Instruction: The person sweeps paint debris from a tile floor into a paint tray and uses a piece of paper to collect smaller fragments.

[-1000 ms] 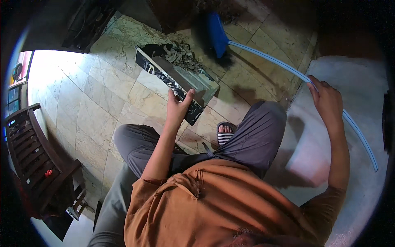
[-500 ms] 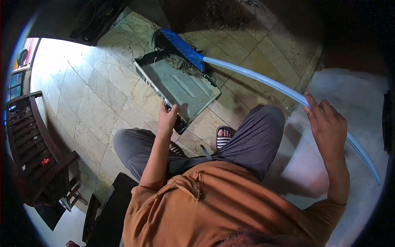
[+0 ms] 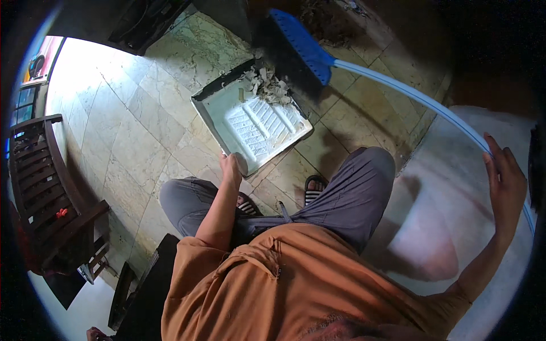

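My left hand (image 3: 230,169) is closed on the near left corner of a white paint tray (image 3: 225,105) with a ribbed bottom, on the tiled floor. Pale scraps and grey dust (image 3: 269,86) lie heaped at the tray's far end. In my right hand (image 3: 505,177), off to the right, is the light-blue handle of a broom (image 3: 422,98). Its blue head with dark bristles is beyond the tray's far right side, apart from the scraps. The bristles are in shadow, so I cannot tell whether they touch the floor.
A dark wooden slatted bench (image 3: 44,187) stands at the left. More debris (image 3: 333,25) lies in the dark at the far side. A pale raised surface (image 3: 438,187) is on my right. My sandalled feet (image 3: 314,188) are just behind the tray.
The broom head has lifted off the tray and moved far and right, as my right hand swung outward. The tray has tilted and its ribbed bottom now looks brighter; scraps show at its far end.
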Available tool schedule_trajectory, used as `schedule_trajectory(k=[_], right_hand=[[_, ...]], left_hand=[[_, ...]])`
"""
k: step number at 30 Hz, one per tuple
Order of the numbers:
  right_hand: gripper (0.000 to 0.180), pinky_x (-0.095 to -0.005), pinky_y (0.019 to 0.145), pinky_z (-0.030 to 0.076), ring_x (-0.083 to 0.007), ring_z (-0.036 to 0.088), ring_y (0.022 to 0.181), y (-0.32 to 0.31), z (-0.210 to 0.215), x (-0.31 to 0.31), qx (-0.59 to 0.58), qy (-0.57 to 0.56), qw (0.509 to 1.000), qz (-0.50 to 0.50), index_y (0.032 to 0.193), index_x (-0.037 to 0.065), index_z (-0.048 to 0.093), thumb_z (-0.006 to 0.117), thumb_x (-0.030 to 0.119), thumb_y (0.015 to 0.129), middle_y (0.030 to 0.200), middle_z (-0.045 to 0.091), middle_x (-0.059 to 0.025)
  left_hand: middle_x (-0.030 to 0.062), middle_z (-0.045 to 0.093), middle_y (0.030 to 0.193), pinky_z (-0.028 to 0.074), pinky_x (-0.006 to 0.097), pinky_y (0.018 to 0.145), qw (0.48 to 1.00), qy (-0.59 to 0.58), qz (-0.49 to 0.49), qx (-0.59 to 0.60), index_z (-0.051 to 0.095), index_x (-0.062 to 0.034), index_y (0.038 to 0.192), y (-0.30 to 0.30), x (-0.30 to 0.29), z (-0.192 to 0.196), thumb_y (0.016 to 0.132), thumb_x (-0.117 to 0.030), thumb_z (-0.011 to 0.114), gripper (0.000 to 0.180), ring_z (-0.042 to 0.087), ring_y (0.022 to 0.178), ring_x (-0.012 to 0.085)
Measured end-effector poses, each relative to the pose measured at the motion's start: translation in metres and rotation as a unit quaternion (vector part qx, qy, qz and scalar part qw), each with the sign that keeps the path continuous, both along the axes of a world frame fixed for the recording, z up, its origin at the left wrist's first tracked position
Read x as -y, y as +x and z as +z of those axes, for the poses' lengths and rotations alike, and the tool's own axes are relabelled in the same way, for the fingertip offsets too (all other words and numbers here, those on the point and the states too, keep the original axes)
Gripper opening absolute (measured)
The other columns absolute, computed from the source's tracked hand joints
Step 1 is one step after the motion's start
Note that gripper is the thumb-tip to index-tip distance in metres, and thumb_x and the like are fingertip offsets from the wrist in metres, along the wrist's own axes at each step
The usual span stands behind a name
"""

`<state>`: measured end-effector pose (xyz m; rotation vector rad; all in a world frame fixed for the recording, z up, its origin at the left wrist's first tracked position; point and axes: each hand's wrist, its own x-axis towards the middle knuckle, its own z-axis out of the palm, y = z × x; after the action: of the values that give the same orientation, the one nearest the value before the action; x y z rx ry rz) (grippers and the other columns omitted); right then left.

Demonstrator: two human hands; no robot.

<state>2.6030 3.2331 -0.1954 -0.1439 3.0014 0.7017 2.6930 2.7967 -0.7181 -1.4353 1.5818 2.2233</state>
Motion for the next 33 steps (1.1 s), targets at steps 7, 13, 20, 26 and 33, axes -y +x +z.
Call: schedule_trajectory(k=[7, 13, 20, 26, 33], right_hand=[[0.031, -0.0364, 0.063, 0.050, -0.0241, 0.063, 0.074, 0.001, 0.015, -0.021, 0.003, 0.040, 0.999, -0.010, 0.126, 0.022, 0.063, 0.058, 0.027, 0.095, 0.090, 0.064, -0.0111], [0.030, -0.0359, 0.064, 0.050, -0.0232, 0.062, 0.069, -0.001, -0.004, -0.004, 0.008, 0.052, 0.998, -0.040, 0.124, 0.020, 0.064, 0.057, 0.027, 0.095, 0.091, 0.065, -0.0113], [0.030, -0.0377, 0.070, 0.051, -0.0271, 0.064, 0.076, -0.010, -0.035, -0.004, -0.040, 0.045, 0.998, -0.002, 0.124, 0.020, 0.064, 0.058, 0.027, 0.095, 0.097, 0.064, -0.0151], [0.030, -0.0396, 0.078, 0.052, -0.0301, 0.064, 0.093, -0.014, -0.065, 0.004, -0.040, 0.010, 0.998, 0.038, 0.124, 0.021, 0.064, 0.058, 0.024, 0.094, 0.106, 0.063, -0.0173], [0.032, -0.0382, 0.072, 0.052, -0.0262, 0.063, 0.084, -0.022, -0.184, -0.019, -0.068, -0.071, 0.988, 0.115, 0.122, 0.022, 0.065, 0.063, 0.021, 0.090, 0.095, 0.061, -0.0093]], left_hand=[[0.0025, 0.047, 0.070, 0.040, 0.033, 0.054, 0.999, 0.042, -0.022, -0.016, 0.049, -0.0082, 0.086, 0.028, 0.039, -0.021, 0.076, -0.003, 0.049, 0.011, 0.049, 0.061, 0.0169], [0.0014, 0.045, 0.064, 0.038, 0.032, 0.051, 0.999, 0.015, -0.027, -0.011, 0.049, -0.0056, 0.079, 0.031, 0.053, -0.004, 0.071, 0.002, 0.047, 0.012, 0.045, 0.056, 0.0161], [0.0013, 0.043, 0.068, 0.037, 0.030, 0.053, 0.997, 0.028, 0.067, 0.003, 0.047, -0.0075, 0.081, 0.030, 0.084, 0.019, 0.069, 0.004, 0.046, 0.017, 0.044, 0.060, 0.0156], [0.0008, 0.042, 0.067, 0.034, 0.029, 0.053, 0.997, -0.003, 0.080, 0.005, 0.048, -0.0081, 0.079, 0.021, 0.124, 0.036, 0.069, 0.005, 0.045, 0.017, 0.041, 0.058, 0.0137], [0.0018, 0.043, 0.072, 0.038, 0.031, 0.059, 0.993, -0.113, -0.028, -0.004, 0.048, -0.0084, 0.078, 0.031, 0.166, 0.035, 0.071, 0.001, 0.047, 0.012, 0.043, 0.065, 0.0158]])
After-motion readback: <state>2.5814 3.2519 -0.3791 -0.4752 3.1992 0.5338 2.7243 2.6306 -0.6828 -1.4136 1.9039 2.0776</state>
